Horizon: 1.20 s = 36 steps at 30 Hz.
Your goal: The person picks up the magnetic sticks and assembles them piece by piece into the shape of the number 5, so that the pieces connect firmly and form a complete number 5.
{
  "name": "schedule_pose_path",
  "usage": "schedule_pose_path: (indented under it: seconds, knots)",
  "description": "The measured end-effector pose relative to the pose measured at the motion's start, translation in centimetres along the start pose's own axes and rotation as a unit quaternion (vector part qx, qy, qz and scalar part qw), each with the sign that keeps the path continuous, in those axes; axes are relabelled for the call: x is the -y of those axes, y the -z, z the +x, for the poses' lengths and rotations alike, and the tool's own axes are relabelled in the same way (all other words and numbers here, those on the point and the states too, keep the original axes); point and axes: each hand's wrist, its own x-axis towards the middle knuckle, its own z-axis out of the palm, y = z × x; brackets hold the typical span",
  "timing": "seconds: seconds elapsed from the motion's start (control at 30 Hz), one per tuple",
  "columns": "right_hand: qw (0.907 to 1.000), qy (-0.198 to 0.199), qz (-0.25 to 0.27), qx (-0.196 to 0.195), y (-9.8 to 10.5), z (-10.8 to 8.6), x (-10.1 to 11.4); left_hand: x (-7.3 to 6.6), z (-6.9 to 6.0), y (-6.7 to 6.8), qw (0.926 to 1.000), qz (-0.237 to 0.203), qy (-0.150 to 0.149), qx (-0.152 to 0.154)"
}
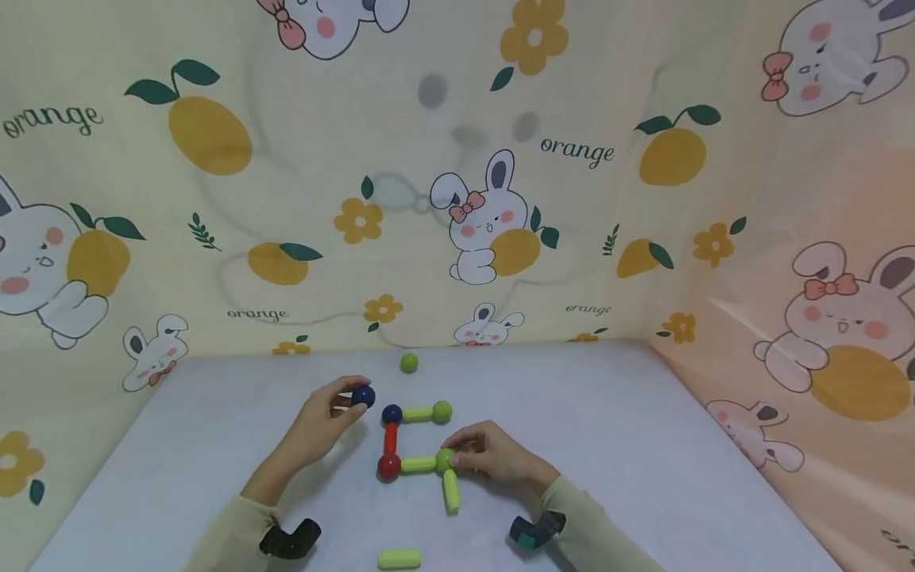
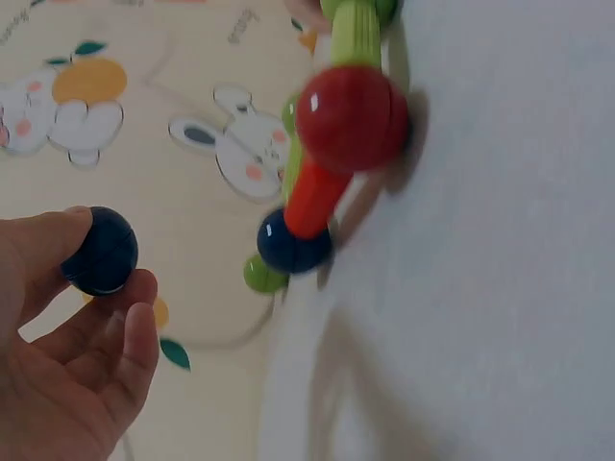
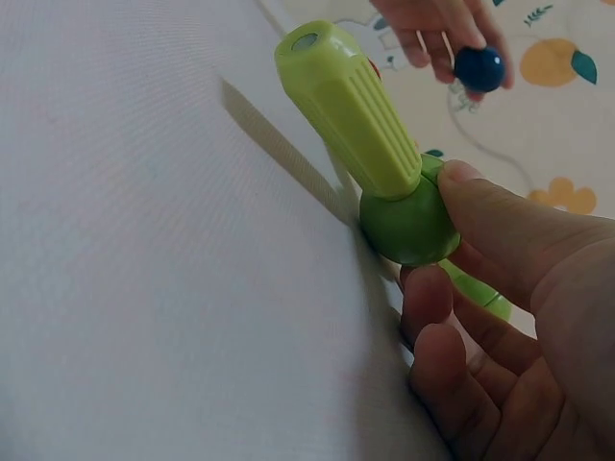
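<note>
My left hand [image 1: 319,425] pinches a dark blue ball [image 2: 104,252] between thumb and fingers, raised off the table. My right hand [image 1: 500,457] pinches a green ball [image 3: 411,223] at the near right corner of a joined ball-and-rod shape. From that ball a green rod [image 1: 451,491] points toward me; the right wrist view shows a grey metal disc in its free end. Another green rod [image 1: 418,464] runs left to a red ball [image 1: 389,467]. A red rod [image 1: 390,439] links this to a blue ball [image 1: 391,414], from which a green rod [image 1: 418,414] reaches a green ball [image 1: 442,411].
A loose green ball [image 1: 409,363] lies near the table's back edge. One loose green rod [image 1: 399,559] lies at the front. Patterned cloth [image 1: 400,119] with rabbits and oranges hangs behind and beside the white table [image 1: 179,461].
</note>
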Motion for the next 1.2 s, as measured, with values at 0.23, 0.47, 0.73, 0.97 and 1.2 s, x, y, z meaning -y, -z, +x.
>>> schedule_pose_path:
  seconds: [0.23, 0.47, 0.73, 0.97, 1.2]
  knots:
    - [1.0000, 0.001, 0.001, 0.000, 0.1, 0.2, -0.2, -1.9, -0.8, -1.1, 0.9991, 0.020, -0.026, 0.028]
    - [1.0000, 0.000, 0.004, -0.002, 0.1, 0.1, -0.2, -3.2, -1.3, -1.4, 0.9965, 0.019, -0.061, 0.054]
    - [1.0000, 0.000, 0.009, -0.004, 0.1, -0.1, 0.0, -3.6, -1.8, -2.2, 0.9913, 0.038, -0.102, 0.074]
    - [0.9999, 0.003, 0.012, -0.001, 0.1, 0.0, -0.2, -4.1, -2.2, -3.0, 0.9869, 0.068, -0.116, 0.089]
    - [0.9999, 0.009, 0.011, -0.001, 0.3, 0.2, -0.3, -4.5, -2.6, -4.5, 0.9794, 0.068, -0.133, 0.136]
